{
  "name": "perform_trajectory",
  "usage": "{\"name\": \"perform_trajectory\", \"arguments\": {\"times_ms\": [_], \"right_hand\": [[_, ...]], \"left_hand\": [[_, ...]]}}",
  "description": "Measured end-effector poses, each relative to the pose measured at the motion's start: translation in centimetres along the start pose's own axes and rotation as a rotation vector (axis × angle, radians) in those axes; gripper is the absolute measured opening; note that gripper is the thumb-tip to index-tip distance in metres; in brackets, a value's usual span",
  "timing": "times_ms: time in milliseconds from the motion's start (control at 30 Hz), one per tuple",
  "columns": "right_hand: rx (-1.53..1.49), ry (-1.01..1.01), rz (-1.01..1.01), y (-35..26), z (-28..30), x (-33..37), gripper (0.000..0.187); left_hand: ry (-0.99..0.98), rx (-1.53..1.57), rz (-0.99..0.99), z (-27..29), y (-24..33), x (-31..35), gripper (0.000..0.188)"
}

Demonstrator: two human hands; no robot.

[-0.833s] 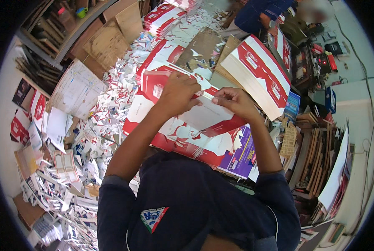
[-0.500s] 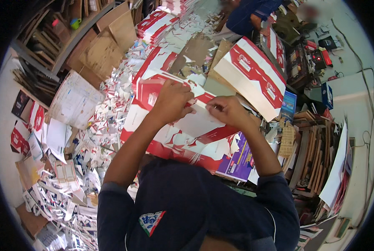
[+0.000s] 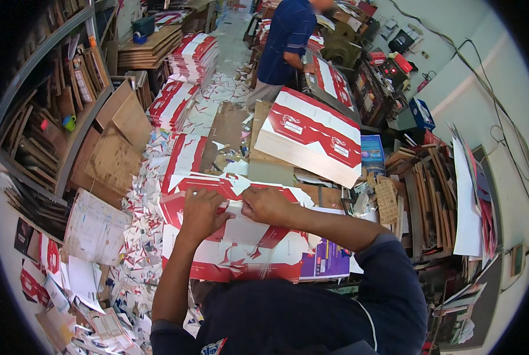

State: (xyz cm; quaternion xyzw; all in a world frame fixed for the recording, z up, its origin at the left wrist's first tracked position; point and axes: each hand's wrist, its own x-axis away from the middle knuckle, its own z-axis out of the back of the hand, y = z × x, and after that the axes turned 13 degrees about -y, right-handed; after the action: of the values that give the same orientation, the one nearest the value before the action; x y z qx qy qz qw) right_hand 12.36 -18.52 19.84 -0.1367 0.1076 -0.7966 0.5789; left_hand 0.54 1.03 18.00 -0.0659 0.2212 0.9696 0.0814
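Observation:
In front of me lies a pile of red-and-white printed card sheets with cut-out outlines and torn-looking edges. My left hand has its fingers curled over the far part of a card sheet, thumb toward the middle. Close beside it, my right hand is closed on the same sheet's far edge, knuckles up. The fingertips of both hands are partly hidden. A purple printed sheet sticks out from under the pile at the right.
Beyond my right hand rests a thick stack of red-and-white sheets. A person in a blue shirt stands farther off at another stack. Paper scraps cover the floor at left. Wooden boards stand upright at right; shelving is at left.
The view has tilted up, showing more of the far room. My hands are closer together, and the sheet between them, raised before, now lies flatter on the pile.

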Motion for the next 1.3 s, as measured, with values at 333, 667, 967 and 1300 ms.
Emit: {"name": "perform_trajectory", "arguments": {"times_ms": [333, 667, 967, 1300], "right_hand": [[-0.915, 0.284, -0.234, 0.2, -2.2, 0.8, 0.017], [-1.173, 0.966, 0.503, -4.6, 16.9, -0.1, 0.025], [-0.325, -0.257, 0.118, -1.0, 5.0, -4.2, 0.086], [-0.280, -0.287, -0.112, -1.8, 2.3, 3.7, 0.039]], "left_hand": [[-0.064, 0.035, -0.048, -0.8, -0.2, 0.7, 0.033], [0.001, 0.017, -0.010, -1.3, 0.0, 1.0, 0.036], [0.042, 0.021, -0.054, 0.0, 0.0, 2.6, 0.035], [-0.128, 0.043, -0.037, 2.9, 2.1, 1.3, 0.029]]}}
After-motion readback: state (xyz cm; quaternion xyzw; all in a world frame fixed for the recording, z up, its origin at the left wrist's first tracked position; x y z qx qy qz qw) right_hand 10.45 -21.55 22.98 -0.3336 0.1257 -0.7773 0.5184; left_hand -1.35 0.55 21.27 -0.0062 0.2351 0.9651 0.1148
